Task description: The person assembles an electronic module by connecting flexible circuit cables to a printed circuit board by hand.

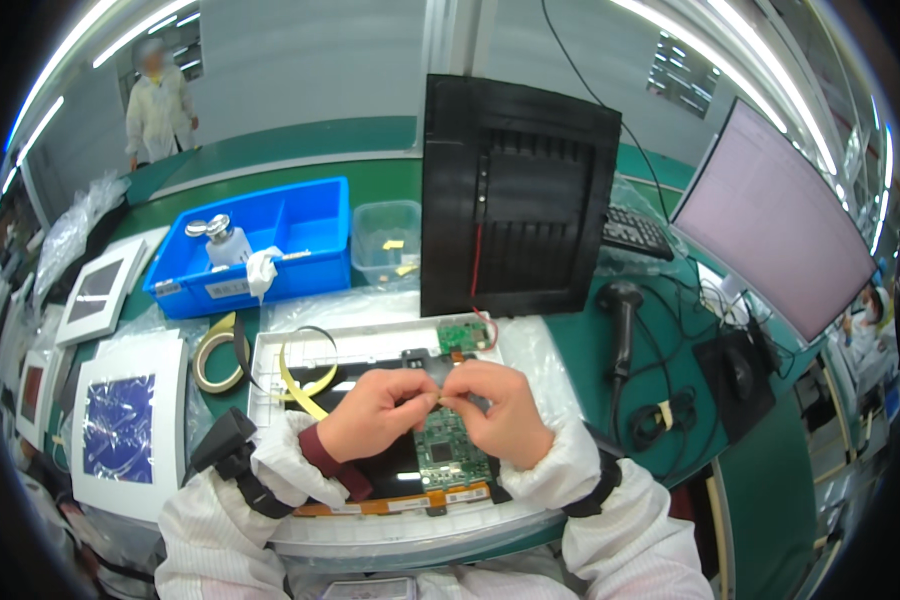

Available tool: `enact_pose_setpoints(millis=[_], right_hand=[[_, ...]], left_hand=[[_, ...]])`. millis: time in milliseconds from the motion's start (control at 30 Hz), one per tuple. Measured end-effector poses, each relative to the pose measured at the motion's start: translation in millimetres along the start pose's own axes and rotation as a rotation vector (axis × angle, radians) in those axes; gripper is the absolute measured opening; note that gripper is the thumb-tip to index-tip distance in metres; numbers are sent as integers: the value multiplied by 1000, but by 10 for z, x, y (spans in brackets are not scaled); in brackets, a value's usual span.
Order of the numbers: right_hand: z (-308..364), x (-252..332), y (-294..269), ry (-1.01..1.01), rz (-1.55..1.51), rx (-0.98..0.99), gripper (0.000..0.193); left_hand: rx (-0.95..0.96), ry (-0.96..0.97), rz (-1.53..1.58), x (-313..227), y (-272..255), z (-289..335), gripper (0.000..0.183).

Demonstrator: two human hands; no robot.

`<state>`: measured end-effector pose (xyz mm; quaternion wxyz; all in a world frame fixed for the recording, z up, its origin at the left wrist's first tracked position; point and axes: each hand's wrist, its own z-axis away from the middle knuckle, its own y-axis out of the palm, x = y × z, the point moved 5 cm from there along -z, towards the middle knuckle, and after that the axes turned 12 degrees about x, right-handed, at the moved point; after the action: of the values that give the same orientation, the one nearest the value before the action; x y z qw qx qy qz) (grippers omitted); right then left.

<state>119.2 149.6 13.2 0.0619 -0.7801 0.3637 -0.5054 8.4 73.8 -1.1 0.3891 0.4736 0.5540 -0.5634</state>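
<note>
My left hand (378,412) and my right hand (500,408) meet fingertip to fingertip, both pinched closed. Whatever small, yellowish bit lies between them is too small to make out. Just below the fingers is a green circuit board (452,462) with black chips, seated in a white frame (315,345) over a dark panel. An orange flat ribbon strip (410,504) runs along its near edge. Beyond my hands sits a smaller green board (462,336) with a red wire. Strips of yellow tape (305,395) curl up beside my left hand.
A black ribbed panel (520,190) stands upright behind the frame. To the left are a blue bin (315,225) with a pump bottle, a clear tub (385,235), a tape roll (215,362) and white framed panels (130,490). Rightward: a barcode scanner (622,330), cables, a monitor (775,220).
</note>
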Motion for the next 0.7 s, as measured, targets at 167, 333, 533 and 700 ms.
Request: enact_pose_setpoints(millis=[167,333,533,700], right_hand=[[10,94,1,-132,123,-68,12],[75,158,-26,-201,36,-36,14],[92,8,81,157,-601,103,5],[136,-49,118,293,-743,168,10]], left_hand=[[30,-51,191,65,4,11,14],[-211,-126,282,112,-232,12,16],[-588,53,-568,-121,-676,125,10],[-317,87,-562,-354,-284,202,13]])
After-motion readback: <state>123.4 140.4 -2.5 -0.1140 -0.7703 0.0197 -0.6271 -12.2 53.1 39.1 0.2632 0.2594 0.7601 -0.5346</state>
